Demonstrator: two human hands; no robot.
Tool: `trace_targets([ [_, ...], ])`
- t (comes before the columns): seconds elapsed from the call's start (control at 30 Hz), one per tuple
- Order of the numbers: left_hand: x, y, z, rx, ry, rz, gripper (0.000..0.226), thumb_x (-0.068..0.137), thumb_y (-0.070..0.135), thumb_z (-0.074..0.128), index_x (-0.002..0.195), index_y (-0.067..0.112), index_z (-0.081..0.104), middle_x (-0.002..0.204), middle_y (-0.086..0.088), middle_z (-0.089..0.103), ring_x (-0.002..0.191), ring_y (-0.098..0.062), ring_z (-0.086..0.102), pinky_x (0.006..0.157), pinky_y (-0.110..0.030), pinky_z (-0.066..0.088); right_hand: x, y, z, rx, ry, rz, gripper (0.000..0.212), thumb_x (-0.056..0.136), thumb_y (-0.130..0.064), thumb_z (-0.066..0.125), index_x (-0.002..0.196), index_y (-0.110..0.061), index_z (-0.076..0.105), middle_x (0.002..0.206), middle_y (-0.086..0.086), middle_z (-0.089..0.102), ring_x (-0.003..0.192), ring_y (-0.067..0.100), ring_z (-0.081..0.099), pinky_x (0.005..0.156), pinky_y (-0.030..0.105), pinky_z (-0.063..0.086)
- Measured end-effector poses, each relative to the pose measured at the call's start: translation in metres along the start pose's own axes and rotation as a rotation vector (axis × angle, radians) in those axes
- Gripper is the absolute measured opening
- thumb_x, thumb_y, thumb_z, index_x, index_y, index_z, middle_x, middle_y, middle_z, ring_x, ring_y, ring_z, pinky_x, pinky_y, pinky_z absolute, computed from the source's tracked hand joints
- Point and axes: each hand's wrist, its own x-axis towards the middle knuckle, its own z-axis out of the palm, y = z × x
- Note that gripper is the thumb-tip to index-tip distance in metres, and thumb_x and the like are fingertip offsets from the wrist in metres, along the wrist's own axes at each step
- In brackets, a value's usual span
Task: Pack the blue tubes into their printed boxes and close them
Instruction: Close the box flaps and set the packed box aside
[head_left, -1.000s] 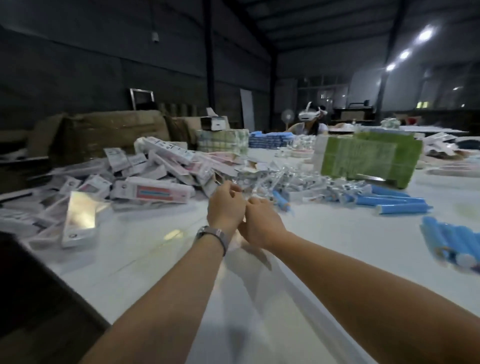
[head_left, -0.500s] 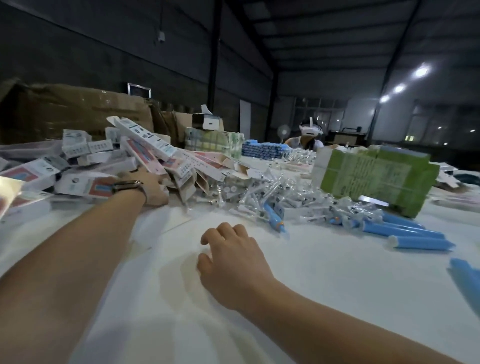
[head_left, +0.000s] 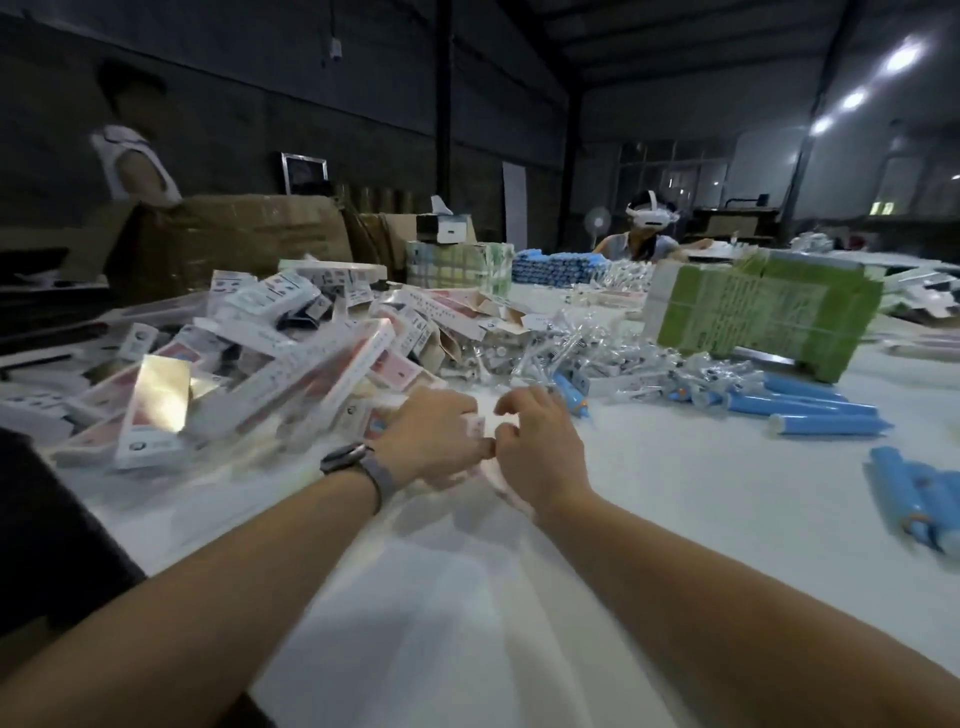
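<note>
- The left hand (head_left: 431, 434), a watch (head_left: 353, 460) strapped at its wrist, is gripping a small printed box (head_left: 475, 427); motion blur is hiding the fingers' exact hold.
- The right hand (head_left: 535, 447) is meeting it thumb to thumb, fingers curled; whether they are touching the box cannot be told.
- Glossy flat cartons (head_left: 291, 364) are lying heaped beyond the left hand.
- Smooth cylindrical blue tubes (head_left: 810, 405) are lying well right of the right hand on the white tabletop (head_left: 675, 493).

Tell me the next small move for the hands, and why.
Probably open the box that both hands hold. The left hand and right hand meet on it, and neither holds a tube; the blue tubes lie apart, to the right on the table.
</note>
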Motion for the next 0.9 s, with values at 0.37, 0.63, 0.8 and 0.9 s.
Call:
trace_targets([
  [0.37, -0.042, 0.15, -0.042, -1.093, 0.263, 0.316, 0.041, 0.088, 0.04, 0.048, 0.076, 0.006, 0.067, 0.111, 0.001, 0.064, 0.113, -0.012, 0.057, 0.097, -0.025, 0.043, -0.035, -0.002, -0.108, 1.352, -0.092, 0.629, 0.025, 0.089, -0.043, 0.057, 0.088, -0.026, 0.074, 0.081, 0.002, 0.069, 0.079, 0.017, 0.069, 0.069, 0.034, 0.056],
  [0.63, -0.049, 0.197, -0.017, -1.636, -0.069, 0.259, 0.052, 0.056, 0.034, 0.062, 0.107, 0.034, 0.074, 0.144, 0.006, 0.053, 0.135, -0.021, 0.049, 0.112, -0.045, 0.04, -0.058, 0.048, -0.175, 1.4, 0.254, 0.564, 0.05, 0.096, -0.017, 0.058, 0.141, -0.032, 0.044, 0.101, 0.008, 0.072, 0.088, 0.025, 0.069, 0.078, 0.045, 0.057],
  [0.8, -0.057, 0.202, 0.01, -1.481, -0.145, 0.29, 0.077, 0.075, 0.012, 0.054, 0.136, 0.057, 0.04, 0.13, 0.013, 0.064, 0.114, -0.018, 0.066, 0.091, -0.041, 0.057, -0.081, 0.062, -0.196, 1.163, 0.285, 0.377, 0.058, 0.092, -0.002, 0.061, 0.138, -0.032, 0.043, 0.119, 0.005, 0.069, 0.097, 0.021, 0.071, 0.074, 0.039, 0.057],
  [0.9, -0.057, 0.212, 0.015, -1.472, -0.111, 0.278, 0.073, 0.086, 0.008, 0.056, 0.139, 0.052, 0.034, 0.124, 0.003, 0.066, 0.107, -0.02, 0.07, 0.082, -0.033, 0.058, -0.095, 0.065, -0.191, 1.009, 0.206, 0.281, 0.059, 0.091, 0.003, 0.059, 0.138, -0.033, 0.048, 0.129, 0.0, 0.063, 0.103, 0.019, 0.069, 0.076, 0.033, 0.059],
])
